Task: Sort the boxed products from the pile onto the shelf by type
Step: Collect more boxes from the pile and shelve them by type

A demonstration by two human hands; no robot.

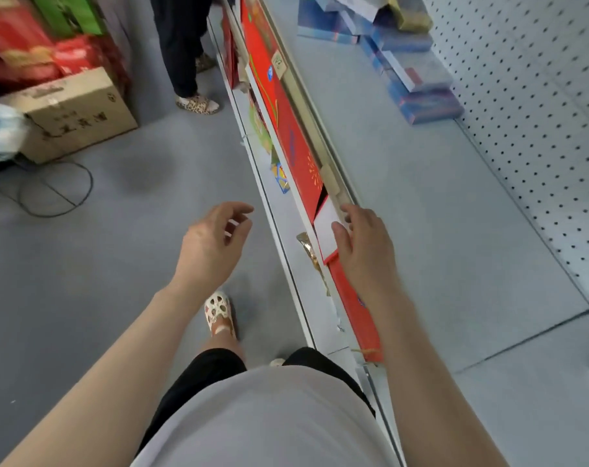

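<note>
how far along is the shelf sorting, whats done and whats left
Done: blue boxes lie stacked at the back of the upper shelf, and red boxes line the shelf below. In hand: nothing is carried; the right hand touches a red box edge, and the left hand is free. Left: the pile of boxes on the floor.
</note>
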